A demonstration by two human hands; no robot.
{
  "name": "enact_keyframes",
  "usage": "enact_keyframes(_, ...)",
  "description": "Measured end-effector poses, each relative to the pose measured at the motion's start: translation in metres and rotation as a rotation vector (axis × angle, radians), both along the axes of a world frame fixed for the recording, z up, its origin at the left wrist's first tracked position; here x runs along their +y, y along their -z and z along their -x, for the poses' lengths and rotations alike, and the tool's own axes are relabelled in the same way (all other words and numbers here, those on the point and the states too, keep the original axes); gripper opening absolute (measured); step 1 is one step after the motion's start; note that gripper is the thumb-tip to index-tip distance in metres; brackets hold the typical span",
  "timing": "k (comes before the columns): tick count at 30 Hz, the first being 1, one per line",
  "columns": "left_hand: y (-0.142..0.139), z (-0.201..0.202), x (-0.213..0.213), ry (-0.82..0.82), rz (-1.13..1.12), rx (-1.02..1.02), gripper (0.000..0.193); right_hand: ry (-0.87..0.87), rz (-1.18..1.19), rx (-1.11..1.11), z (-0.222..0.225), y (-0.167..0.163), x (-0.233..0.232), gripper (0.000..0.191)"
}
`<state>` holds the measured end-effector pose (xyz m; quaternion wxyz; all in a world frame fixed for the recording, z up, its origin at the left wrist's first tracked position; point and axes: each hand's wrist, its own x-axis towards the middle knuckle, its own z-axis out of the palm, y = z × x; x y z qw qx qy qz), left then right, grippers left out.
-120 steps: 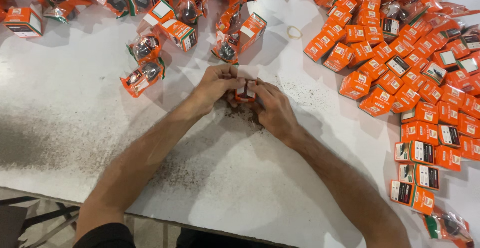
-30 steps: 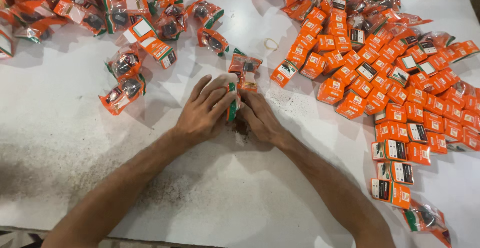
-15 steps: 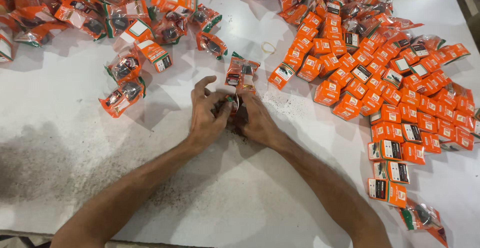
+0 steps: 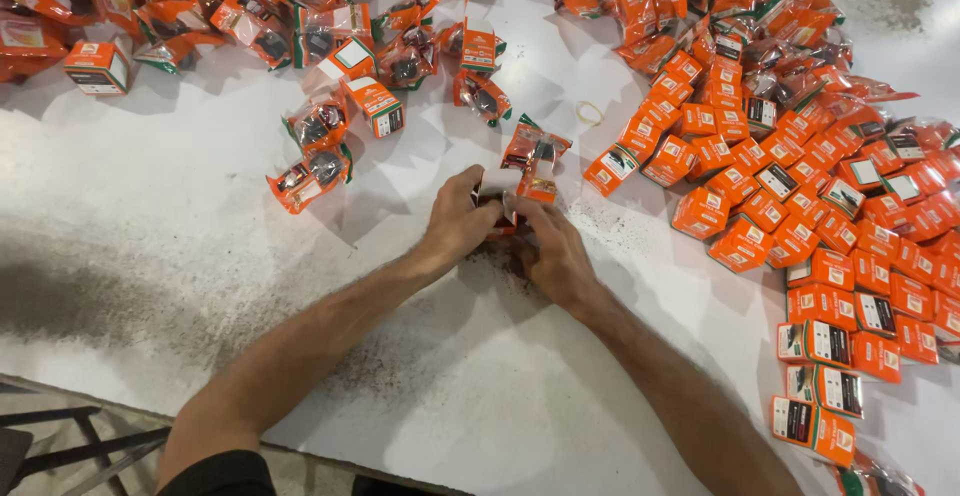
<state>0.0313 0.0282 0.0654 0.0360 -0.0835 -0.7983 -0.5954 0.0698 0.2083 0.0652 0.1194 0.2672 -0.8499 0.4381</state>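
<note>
Orange box (image 4: 512, 188) sits gripped between fingers of left hand (image 4: 458, 224) and right hand (image 4: 552, 253).

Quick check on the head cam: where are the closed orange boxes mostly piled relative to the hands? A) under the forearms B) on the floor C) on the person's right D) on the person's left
C: the closed orange boxes spread across the table's right side, beyond the right hand, while the left hand has mainly loose clear-fronted packets on its side.
</note>
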Motion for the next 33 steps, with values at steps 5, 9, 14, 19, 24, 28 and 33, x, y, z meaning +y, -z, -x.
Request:
enact_keyframes(5, 0.014, 0.014, -0.029, 0.293, -0.420, -0.315, 0.015, 0.016, -0.178, 0.122, 0.003, 0.001, 0.002, 0.060)
enact_keyframes(9, 0.022, 0.031, -0.038, 0.330, -0.493, -0.464, 0.013, 0.009, -0.161, 0.203, 0.008, 0.003, 0.001, 0.051)
enact_keyframes(14, 0.025, 0.033, -0.018, 0.279, -0.299, -0.165, 0.016, 0.007, -0.136, 0.183, 0.010, 0.003, 0.000, 0.040)
enact_keyframes(19, 0.020, 0.000, -0.017, 0.148, 0.139, 0.531, 0.031, 0.108, -0.114, 0.006, 0.003, 0.002, -0.004, 0.047)
enact_keyframes(24, 0.004, -0.016, -0.037, 0.377, 0.322, 0.687, 0.048, 0.052, -0.014, -0.010, 0.003, -0.002, -0.005, 0.060)
enact_keyframes(28, -0.004, -0.020, -0.035, 0.306, 0.297, 0.506, 0.030, 0.087, -0.057, -0.100, 0.003, -0.004, -0.007, 0.053)
enact_keyframes(33, -0.001, -0.019, -0.033, 0.308, 0.291, 0.561, 0.012, 0.047, -0.041, -0.081, 0.001, -0.009, -0.004, 0.053)
